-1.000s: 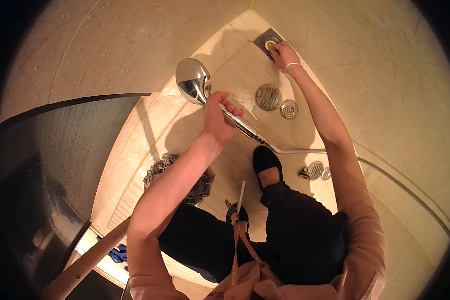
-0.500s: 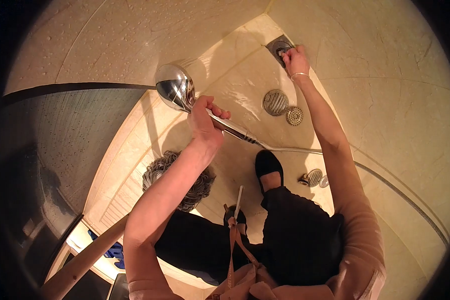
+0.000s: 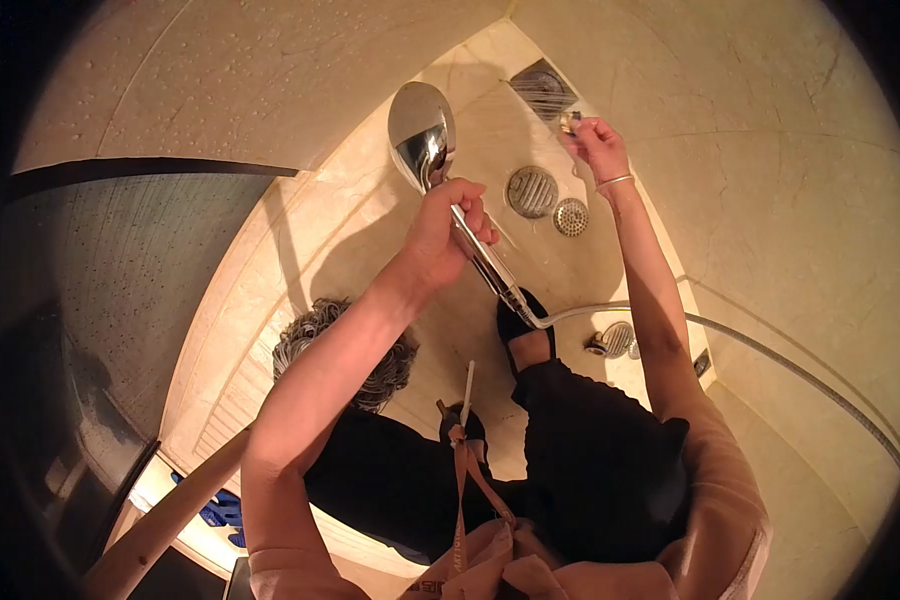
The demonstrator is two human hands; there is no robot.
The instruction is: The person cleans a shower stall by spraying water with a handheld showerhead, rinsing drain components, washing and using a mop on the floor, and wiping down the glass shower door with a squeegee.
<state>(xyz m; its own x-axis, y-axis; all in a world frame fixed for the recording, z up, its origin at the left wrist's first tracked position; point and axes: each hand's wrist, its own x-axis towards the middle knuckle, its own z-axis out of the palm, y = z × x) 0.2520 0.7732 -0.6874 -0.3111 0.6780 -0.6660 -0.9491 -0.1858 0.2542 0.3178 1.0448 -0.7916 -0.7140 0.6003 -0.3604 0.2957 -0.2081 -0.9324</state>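
My left hand is wrapped round the handle of a chrome shower head, tilted toward the far corner. Thin streaks of water cross the square floor drain in that corner. Just in front of the drain, my right hand pinches a small gold-and-dark metal piece, whose exact kind I cannot make out. Below it on the wet floor lie a round slotted drain cover and a smaller round strainer.
The metal shower hose runs from the handle to the right. Near my foot lie more round drain parts. A grey mop head rests on the floor under my left arm, and a wooden pole leans at lower left. Tiled walls close in the corner.
My right hand has drawn back from the drain with the small metal piece. My left hand has swung the shower head up and to the right, and its spray now crosses the drain.
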